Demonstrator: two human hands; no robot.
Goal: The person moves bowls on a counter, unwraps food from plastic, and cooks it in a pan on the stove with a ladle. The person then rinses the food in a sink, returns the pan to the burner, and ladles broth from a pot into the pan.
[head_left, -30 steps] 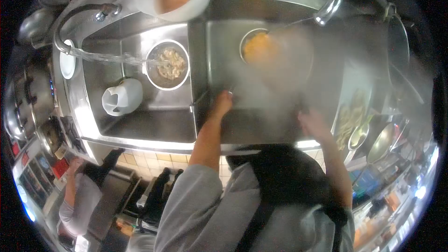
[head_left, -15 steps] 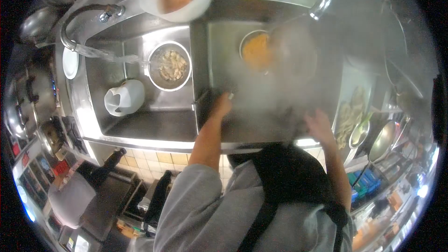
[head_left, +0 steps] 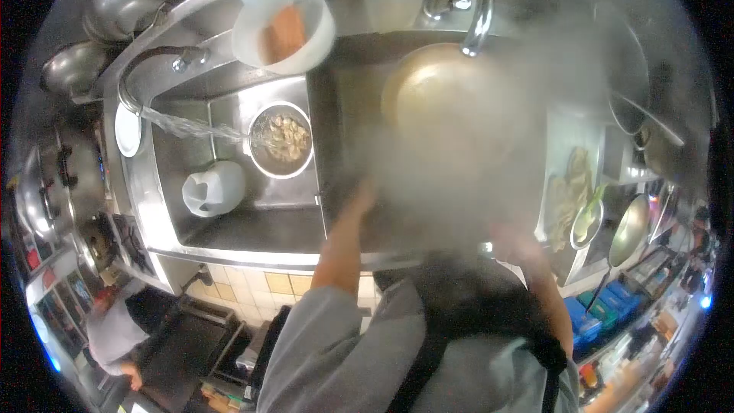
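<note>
head | left hand (head_left: 361, 200) at sink (head_left: 336, 99) divider edge | right hand (head_left: 511, 241) steam-blurred

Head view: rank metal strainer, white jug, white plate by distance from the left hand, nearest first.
Measured from the left hand at the divider between the basins:
1. Metal strainer, in the left basin under the water stream, up and left of the hand.
2. White jug, lying in the same basin, further left.
3. White plate, by the far-left rim of the sink.
</note>
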